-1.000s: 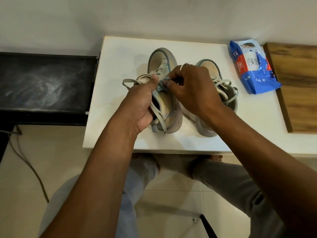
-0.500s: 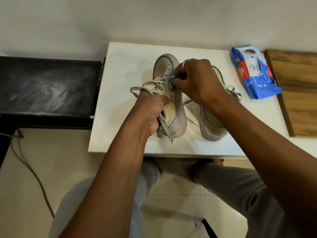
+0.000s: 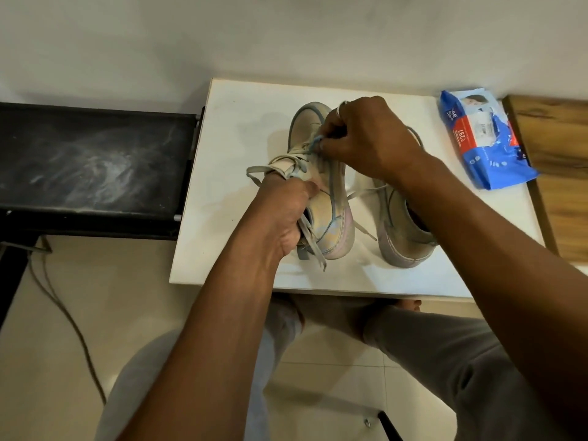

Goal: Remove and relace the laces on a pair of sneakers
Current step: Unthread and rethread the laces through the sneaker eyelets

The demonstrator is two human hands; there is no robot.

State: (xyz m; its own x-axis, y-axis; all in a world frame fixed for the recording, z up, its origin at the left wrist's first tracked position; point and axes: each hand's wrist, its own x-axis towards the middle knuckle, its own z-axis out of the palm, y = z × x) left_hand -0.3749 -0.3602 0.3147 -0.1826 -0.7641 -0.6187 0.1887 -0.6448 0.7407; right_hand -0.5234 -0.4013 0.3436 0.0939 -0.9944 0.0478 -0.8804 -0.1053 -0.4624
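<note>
pale wall [image 3: 286, 33] and cream floor tiles [image 3: 95, 313] frame the spot, with a dark bench [image 3: 89, 160] on the left and a wooden slab [image 3: 553, 173] on the right of the white tabletop [image 3: 241, 116] where we work. both shoes stand on that tabletop, side by side, toes toward the wall. the left sneaker [image 3: 331, 218] is the one we are working on, and the right sneaker [image 3: 401, 237] waits just beside it, partly hidden by our forearm. a blue packet [image 3: 477, 138] lies well apart at the back right, out of the way of the pulling. our left hand [image 3: 283, 211] is clamped round the heel end and collar of the left sneaker, we judge to brace it so a tug does not drag it across the smooth top. our right hand [image 3: 369, 138] is curled tight, pinching a loop of the grey-blue lace [image 3: 315, 143] above the eyelets by the tongue. whether that loop is being drawn out or threaded in, we cannot tell. a free end [image 3: 318, 256] trails past the heel toward the near edge.
</note>
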